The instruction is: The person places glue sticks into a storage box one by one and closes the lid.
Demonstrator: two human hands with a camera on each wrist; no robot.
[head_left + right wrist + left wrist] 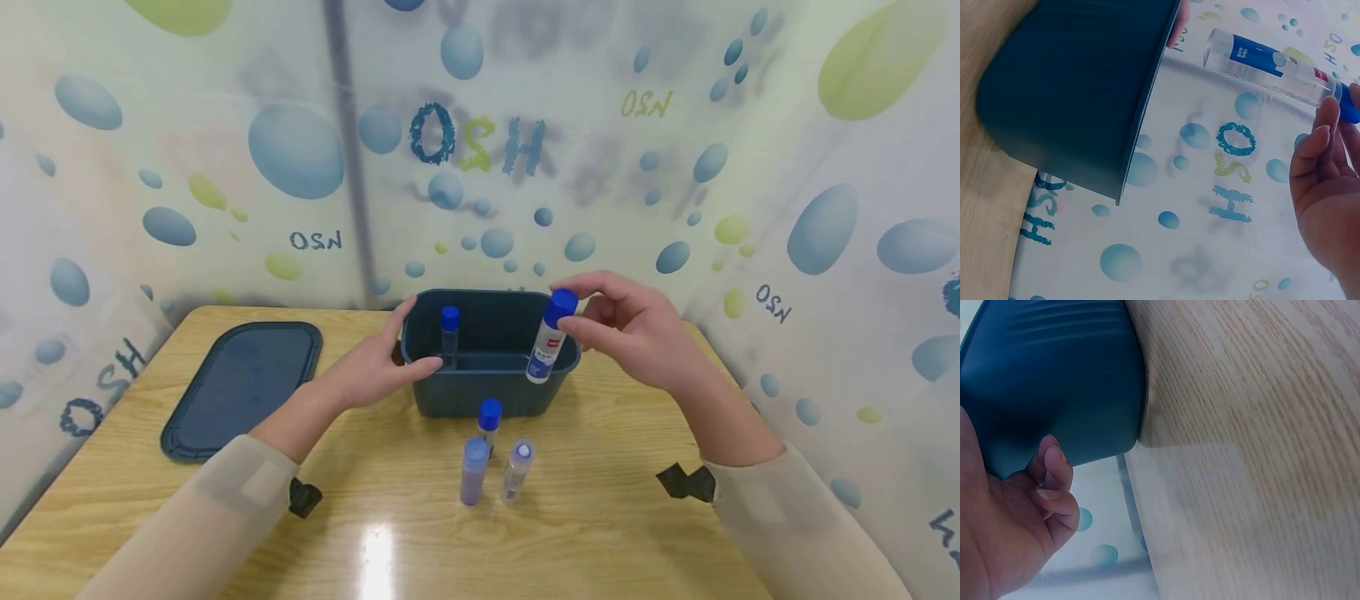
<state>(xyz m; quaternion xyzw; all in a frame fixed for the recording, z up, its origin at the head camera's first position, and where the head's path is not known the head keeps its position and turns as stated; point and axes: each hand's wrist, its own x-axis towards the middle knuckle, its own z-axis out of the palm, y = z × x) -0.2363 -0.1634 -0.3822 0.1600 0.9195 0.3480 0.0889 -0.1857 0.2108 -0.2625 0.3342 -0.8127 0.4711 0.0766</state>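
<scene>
From where I stand, the person's right hand (pixel 626 329) pinches the bright blue cap of a clear cylindrical tube with a white, red and blue label (pixel 546 354), thumb on one side and fingers on the other. The tube leans over the right end of a dark blue-green plastic bin (pixel 480 393). From the right wrist, a gap shows between its bottom end and the rim, so it touches no edge there.

The left hand (pixel 378 360) holds the bin's left end, thumb across the front rim, forefinger reaching to the back corner; its other fingers are bent by the outer wall. Just inside that end, a slim clear tube with a blue cap (pixel 449 342) stands upright, leaving a wide span between it and the right end wall.

The bin sits close to the back edge of the pale wood-grain table (pixel 637 508). Near its front wall stand a blue-capped tube (pixel 489 417), a lavender tube (pixel 472 477) and a clear tube with a pale violet cap (pixel 517 473), grouped closely. A flat dark blue lid (pixel 243 387) lies well left of the bin, beside the left forearm.
</scene>
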